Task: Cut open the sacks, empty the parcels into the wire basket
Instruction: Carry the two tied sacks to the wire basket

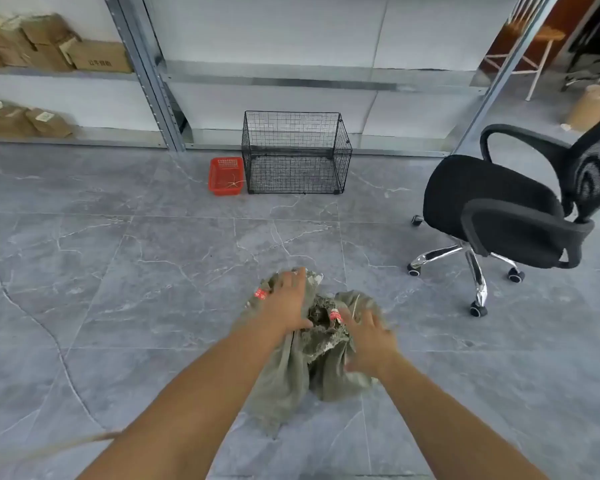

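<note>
Olive sack crumpled on floor | left hand spread atop it | right hand blurred, seemingly open, touching it

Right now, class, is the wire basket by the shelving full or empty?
Empty. The mesh walls of the wire basket show only its own bare bottom; nothing lies inside it.

Olive-drab sack with red-and-white tags, black wire basket, orange-red plastic tray, grey floor veined white, black chair.
</note>
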### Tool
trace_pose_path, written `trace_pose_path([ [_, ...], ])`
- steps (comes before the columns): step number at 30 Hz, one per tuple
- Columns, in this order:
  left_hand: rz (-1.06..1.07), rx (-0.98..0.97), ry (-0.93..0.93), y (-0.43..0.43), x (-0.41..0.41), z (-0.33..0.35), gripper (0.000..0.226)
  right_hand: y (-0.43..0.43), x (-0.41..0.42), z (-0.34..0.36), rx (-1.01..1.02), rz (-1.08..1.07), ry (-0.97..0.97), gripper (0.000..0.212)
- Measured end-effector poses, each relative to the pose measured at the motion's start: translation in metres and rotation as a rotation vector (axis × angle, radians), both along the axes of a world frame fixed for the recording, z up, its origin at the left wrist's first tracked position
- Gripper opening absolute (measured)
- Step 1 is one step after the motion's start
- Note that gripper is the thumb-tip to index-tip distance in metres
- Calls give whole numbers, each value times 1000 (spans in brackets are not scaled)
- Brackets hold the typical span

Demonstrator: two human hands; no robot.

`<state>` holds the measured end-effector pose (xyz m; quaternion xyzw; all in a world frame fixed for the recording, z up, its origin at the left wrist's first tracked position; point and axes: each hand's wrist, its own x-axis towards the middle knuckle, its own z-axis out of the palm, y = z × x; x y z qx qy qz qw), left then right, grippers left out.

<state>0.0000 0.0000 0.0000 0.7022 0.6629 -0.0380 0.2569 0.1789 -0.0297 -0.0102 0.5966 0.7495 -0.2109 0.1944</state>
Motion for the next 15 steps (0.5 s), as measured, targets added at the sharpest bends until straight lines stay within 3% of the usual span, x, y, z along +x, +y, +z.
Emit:
trace_pose_path([
  [5,224,16,-118,26,14,-68,114,19,-11,-63,26,7,62,103],
  [8,298,15,-189,43,18,-90,110,33,-15,-86,69,-2,73,78],
  [11,287,81,-143,53,23,-101,90,41,-17,-96,114,-61,99,45],
  [15,307,150,-113,46,27,-87,50,44,-4,-83,143,-193,146,50],
])
